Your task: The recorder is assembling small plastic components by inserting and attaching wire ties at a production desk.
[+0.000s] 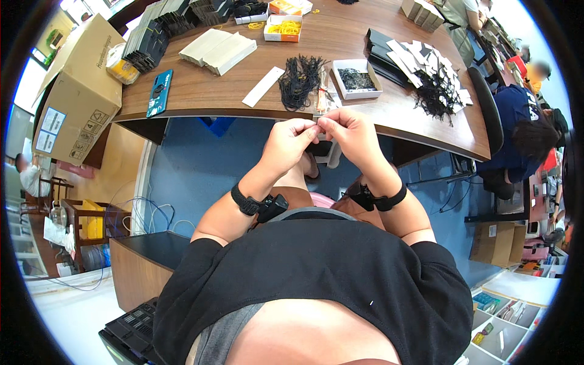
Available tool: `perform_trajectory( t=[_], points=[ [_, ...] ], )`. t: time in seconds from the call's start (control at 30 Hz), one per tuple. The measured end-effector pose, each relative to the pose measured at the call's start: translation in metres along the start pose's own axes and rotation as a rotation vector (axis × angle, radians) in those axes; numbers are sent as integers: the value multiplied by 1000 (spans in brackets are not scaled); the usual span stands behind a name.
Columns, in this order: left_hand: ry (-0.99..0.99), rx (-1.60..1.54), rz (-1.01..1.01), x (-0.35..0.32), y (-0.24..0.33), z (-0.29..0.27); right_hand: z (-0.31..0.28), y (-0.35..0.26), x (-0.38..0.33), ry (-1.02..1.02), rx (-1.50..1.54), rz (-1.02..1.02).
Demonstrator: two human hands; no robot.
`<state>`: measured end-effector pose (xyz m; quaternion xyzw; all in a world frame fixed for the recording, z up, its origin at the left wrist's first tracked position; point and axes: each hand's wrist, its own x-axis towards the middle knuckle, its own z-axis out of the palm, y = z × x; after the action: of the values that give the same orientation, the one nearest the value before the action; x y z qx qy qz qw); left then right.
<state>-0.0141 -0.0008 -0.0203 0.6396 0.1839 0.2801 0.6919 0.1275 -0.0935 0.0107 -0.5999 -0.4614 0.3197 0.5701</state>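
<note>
My left hand (pixel 288 140) and my right hand (pixel 353 137) meet fingertip to fingertip just off the desk's front edge. Thumb and forefinger are pinched on both; whatever lies between them is too small to make out. Beyond them on the desk (pixel 231 91) lies a bundle of black strings (pixel 301 84). To its left is a blank white card strip (pixel 263 87). An open white box (pixel 357 94) of small black pieces stands to its right, and a clear plastic bag (pixel 324 97) lies between. Farther right, white tags (pixel 401 61) are heaped with black strings attached.
A blue phone (pixel 159 93) lies at the left, beside a large cardboard carton (pixel 82 91). Behind are pale card stacks (pixel 219 51), dark card stacks (pixel 146 48) and a box of yellow bands (pixel 283 28). A black chair (pixel 485 109) and a person (pixel 517 134) are at the right.
</note>
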Motion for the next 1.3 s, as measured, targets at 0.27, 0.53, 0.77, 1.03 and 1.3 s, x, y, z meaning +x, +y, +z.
perform_trajectory(
  t=[0.27, 0.53, 0.77, 1.03, 1.3],
  points=[
    [-73, -70, -151, 1, 8, -10, -12, -12, 2, -77, -134, 37],
    [-260, -335, -388, 5, 20, -19, -27, -32, 13, -362, -797, -777],
    [-327, -305, -364, 4, 19, -22, -29, -25, 15, -342, -643, -686],
    [-356, -295, -328, 4, 23, -20, -29, -18, 9, -279, -512, -581],
    [-355, -265, -320, 4, 23, -16, -31, -19, 5, -224, -519, -586]
  ],
)
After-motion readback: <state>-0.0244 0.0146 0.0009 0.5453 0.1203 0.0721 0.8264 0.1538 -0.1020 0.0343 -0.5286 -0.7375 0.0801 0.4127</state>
